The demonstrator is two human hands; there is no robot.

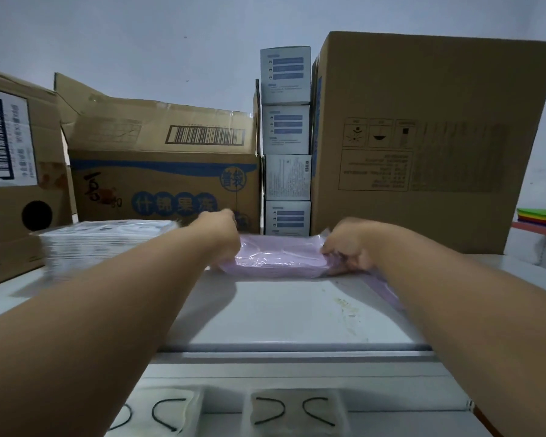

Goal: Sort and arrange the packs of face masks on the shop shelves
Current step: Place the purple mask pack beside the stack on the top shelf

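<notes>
A clear-wrapped pack of pink face masks [278, 257] lies on the white top shelf [290, 313], in front of the boxes. My left hand [223, 234] grips its left end, fingers curled over the edge. My right hand [347, 244] holds its right end, fingers curled round the wrapper. A stack of white mask packs [98, 244] sits just left of my left arm. On the shelf below, packs of masks with black ear loops [293, 411] lie near the bottom edge.
Behind the pink pack stands a column of small white-and-blue boxes [286, 137]. A tall cardboard carton [423, 137] fills the right, an open carton [164, 171] and another carton [16, 171] the left. Coloured sheets [542, 216] lie far right.
</notes>
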